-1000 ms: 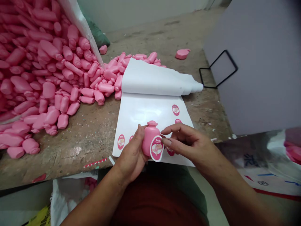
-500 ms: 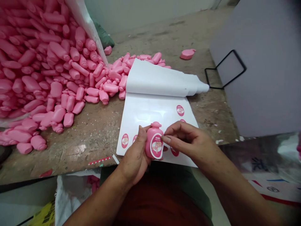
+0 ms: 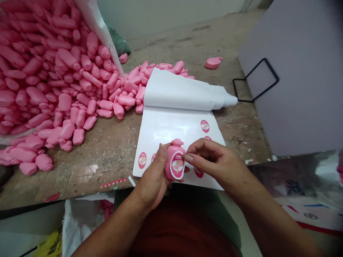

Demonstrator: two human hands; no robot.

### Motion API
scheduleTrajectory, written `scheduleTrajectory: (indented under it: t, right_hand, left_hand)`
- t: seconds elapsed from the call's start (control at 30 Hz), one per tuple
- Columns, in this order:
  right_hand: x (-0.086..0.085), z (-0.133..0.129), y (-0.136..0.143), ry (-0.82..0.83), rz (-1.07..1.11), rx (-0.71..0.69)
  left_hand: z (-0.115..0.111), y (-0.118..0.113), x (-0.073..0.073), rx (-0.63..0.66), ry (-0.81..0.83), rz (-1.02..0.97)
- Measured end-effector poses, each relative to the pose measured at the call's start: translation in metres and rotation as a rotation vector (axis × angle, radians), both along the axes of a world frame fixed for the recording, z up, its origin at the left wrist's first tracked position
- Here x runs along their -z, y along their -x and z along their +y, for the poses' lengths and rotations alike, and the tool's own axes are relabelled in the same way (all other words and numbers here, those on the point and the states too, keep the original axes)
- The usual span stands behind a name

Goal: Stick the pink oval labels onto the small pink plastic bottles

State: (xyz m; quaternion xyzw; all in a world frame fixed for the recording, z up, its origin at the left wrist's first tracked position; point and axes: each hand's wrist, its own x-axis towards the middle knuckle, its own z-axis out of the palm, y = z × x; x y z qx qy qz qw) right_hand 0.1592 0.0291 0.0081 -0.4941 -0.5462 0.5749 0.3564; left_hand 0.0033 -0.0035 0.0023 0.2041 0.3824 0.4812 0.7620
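A small pink toy bottle (image 3: 167,162) is upright in my left hand (image 3: 154,178), with thumb and fingers closed round its sides. On its front lies an oval label sticker (image 3: 177,166) with a white border and the word BABY. My right hand (image 3: 211,159) pinches the sticker's right edge between thumb and forefinger. Below the hands, the sticker sheet (image 3: 171,123) lies on the table, with several oval stickers left along its lower and right parts. Its upper pages are rolled back.
Pink bottles (image 3: 64,101) pour in a large heap from a white sack (image 3: 103,32) at the left. One pink bottle (image 3: 213,63) lies apart at the back. A grey panel (image 3: 297,78) with a black wire frame (image 3: 265,89) stands right. An open white bag (image 3: 77,221) hangs below the table edge.
The sticker's right edge sits closer to the bottle than before. Both hands keep nearly the same place and hold; the bottle has shifted very slightly left.
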Motion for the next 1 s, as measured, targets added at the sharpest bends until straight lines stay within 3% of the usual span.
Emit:
scheduleTrajectory:
  t: [0.4,0.57,0.73,1.0]
  right_hand:
    - [-0.005,-0.001,0.003,-0.035,-0.023,0.000]
    - [-0.002,-0.005,0.003,-0.117,-0.160,0.034]
    - [0.002,-0.009,0.000,-0.226,-0.372,0.165]
    - [0.011,-0.012,0.010,-0.115,-0.175,0.064]
  left_hand:
    - [-0.002,0.002,0.001,0.022,-0.015,0.108]
    - [-0.005,0.004,0.000,0.065,-0.017,0.193]
    - [-0.004,0.007,-0.003,0.113,-0.006,0.097]
    - [-0.008,0.015,-0.007,0.164,0.087,-0.005]
